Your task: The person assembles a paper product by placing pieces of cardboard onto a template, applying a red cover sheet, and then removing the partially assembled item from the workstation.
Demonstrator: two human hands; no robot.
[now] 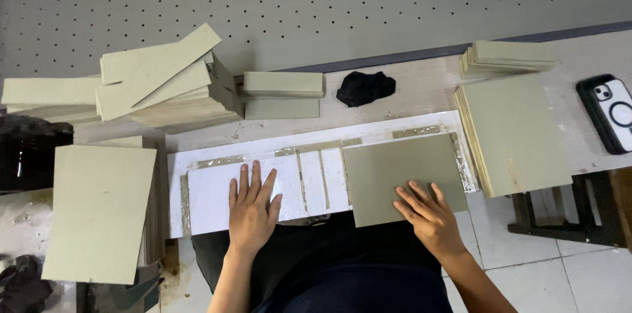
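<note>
My left hand [252,209] lies flat with fingers spread on a white sheet [210,194] that covers the left part of a white work board [395,125]. My right hand [428,215] rests palm down on the near right corner of a grey-green cardboard panel [395,171] lying on the same board. Between the white sheet and the panel sit two narrow white strips [322,181] with grey gaps. Neither hand grips anything.
Stacks of grey-green boards stand at the left [99,211], back left [164,89], back middle [283,92], right [513,132] and back right [503,57]. A black cloth [365,87] lies behind the board. A phone [609,112] lies at the far right. Beyond is a perforated grey surface [296,3].
</note>
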